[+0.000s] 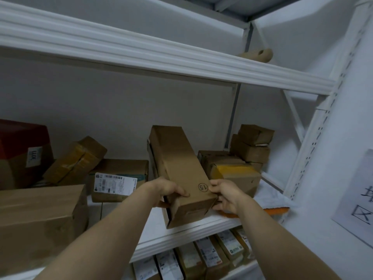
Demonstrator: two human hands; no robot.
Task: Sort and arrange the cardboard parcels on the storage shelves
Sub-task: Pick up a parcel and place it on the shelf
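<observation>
- While it rests at the shelf's (181, 238) front edge, the long cardboard parcel (177, 168) is held.
- Left hand (167, 190) grips its left side.
- Right hand (228, 196) grips its right.

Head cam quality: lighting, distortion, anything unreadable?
Head view: dim, no glare; wide-angle bows the shelf beam; long box gripped by left hand and right hand is sharp, its circled 15 legible; white label beside it too soft to read.

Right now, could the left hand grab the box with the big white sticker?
Probably not yet. The left hand is busy gripping the long box. If it let go, the stickered box sits close beside it with its front uncovered.
</observation>
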